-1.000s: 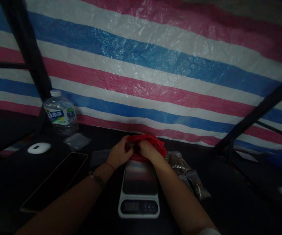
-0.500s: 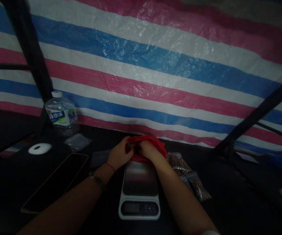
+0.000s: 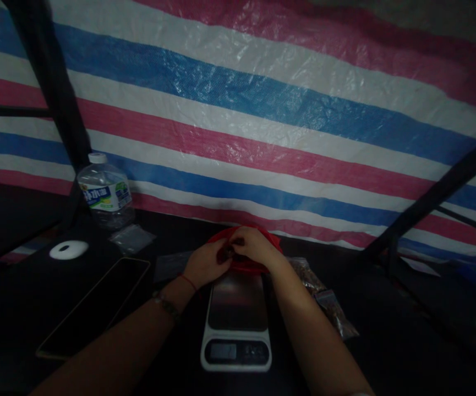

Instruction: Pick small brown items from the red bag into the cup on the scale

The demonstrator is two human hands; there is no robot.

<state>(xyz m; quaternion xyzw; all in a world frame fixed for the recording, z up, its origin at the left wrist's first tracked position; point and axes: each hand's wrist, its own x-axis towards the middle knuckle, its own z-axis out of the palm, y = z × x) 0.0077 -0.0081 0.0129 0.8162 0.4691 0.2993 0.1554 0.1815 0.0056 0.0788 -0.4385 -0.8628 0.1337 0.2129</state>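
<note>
Behind the kitchen scale, a red plastic bag lies open at the far end of the weighing plate. My left hand is at the bag's left side, its fingers curled around something small and dark. Over the bag's opening, my right hand is closed, fingertips pinched close to those of the left. What sits between the fingers is too dim and small to name. Small clear zip bags of brown pieces lie right of the scale, partly behind my right forearm.
A phone lies at the left, near a flat clear bag and a large plastic bottle. A white oval object is further left. Striped sheeting hangs behind the black table, with dark frame bars on both sides.
My right hand has risen out of the red bag's opening and turned toward the left hand, fingertips now together. My left hand has shifted slightly. The scale has stayed in place.
</note>
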